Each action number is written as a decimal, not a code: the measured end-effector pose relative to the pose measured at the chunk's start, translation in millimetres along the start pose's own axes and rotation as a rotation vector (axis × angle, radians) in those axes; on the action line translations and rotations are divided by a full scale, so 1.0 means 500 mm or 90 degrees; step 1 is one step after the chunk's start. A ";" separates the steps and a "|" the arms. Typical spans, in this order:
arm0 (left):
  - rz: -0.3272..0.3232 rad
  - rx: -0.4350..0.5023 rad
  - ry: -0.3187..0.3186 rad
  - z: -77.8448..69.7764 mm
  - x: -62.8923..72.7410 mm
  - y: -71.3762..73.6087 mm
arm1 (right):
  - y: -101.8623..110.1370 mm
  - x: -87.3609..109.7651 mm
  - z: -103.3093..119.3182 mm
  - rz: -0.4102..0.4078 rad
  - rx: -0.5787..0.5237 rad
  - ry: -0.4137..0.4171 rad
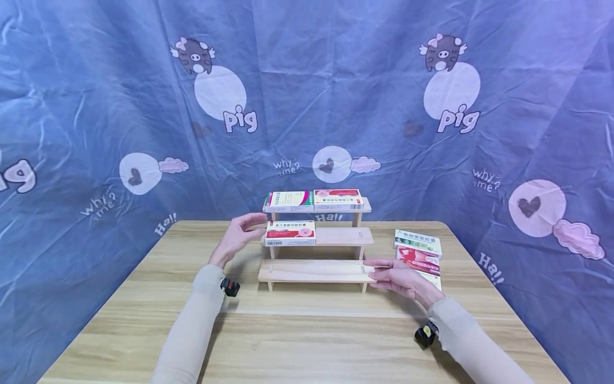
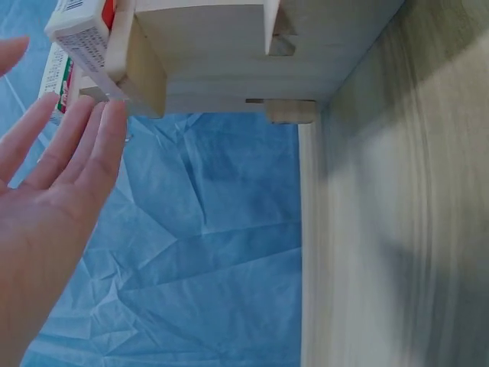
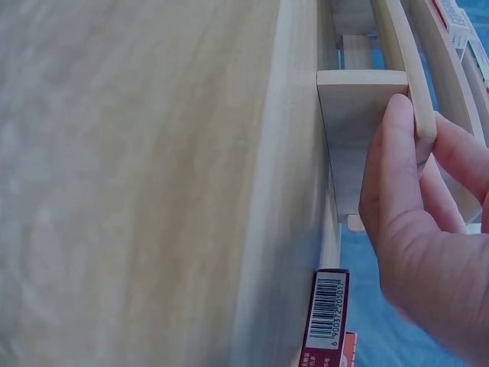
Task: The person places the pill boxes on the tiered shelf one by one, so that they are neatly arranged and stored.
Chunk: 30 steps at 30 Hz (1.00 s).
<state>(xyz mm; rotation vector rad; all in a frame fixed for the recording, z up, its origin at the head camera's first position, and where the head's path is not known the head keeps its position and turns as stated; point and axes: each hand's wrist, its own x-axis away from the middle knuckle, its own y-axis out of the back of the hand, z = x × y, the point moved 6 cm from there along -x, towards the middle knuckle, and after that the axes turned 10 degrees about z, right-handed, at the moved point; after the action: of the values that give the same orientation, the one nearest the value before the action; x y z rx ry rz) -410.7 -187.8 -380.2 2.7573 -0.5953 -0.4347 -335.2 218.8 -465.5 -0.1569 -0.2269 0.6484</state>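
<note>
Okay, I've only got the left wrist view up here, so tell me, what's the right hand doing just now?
Observer: The right hand pinches the right end of the lowest step of the wooden stand.
Operator: Got it. And how many boxes can you see on the top step?
Observer: Two, side by side: a green-and-white box, and to its right a red-and-white box.
Operator: Anything past the right side of the stand?
Observer: Yes, there are boxes on the table there; the farthest is a white-and-green box.
</note>
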 end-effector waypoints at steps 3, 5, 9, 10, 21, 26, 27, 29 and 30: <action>-0.031 -0.018 0.000 -0.007 0.003 0.009 | -0.001 0.001 0.001 0.003 -0.008 0.000; -0.051 -0.019 0.005 -0.009 0.005 0.015 | -0.002 0.002 0.001 -0.003 -0.011 -0.003; -0.091 -0.020 0.010 -0.008 0.013 0.026 | -0.005 0.000 0.002 -0.001 0.004 -0.006; -0.098 -0.021 0.009 -0.009 0.015 0.028 | -0.005 0.000 0.003 -0.002 0.011 -0.006; -0.142 0.035 0.089 0.012 0.040 0.024 | 0.012 0.018 0.024 -0.027 0.086 0.000; -0.165 0.065 0.125 0.021 0.055 0.013 | 0.022 0.033 0.043 -0.038 0.120 0.013; -0.168 0.068 0.131 0.022 0.058 0.010 | 0.025 0.036 0.046 -0.047 0.129 0.013; -0.173 0.078 0.146 0.027 0.064 0.003 | 0.029 0.041 0.053 -0.061 0.145 0.011; -0.177 0.092 0.156 0.031 0.068 -0.001 | 0.032 0.044 0.055 -0.066 0.150 0.009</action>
<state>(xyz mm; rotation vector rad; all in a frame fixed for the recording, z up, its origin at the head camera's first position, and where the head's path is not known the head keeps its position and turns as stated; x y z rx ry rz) -386.7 -205.5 -402.5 2.9807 -0.1897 -0.1092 -334.4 247.0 -439.1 0.0760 -0.1435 0.5655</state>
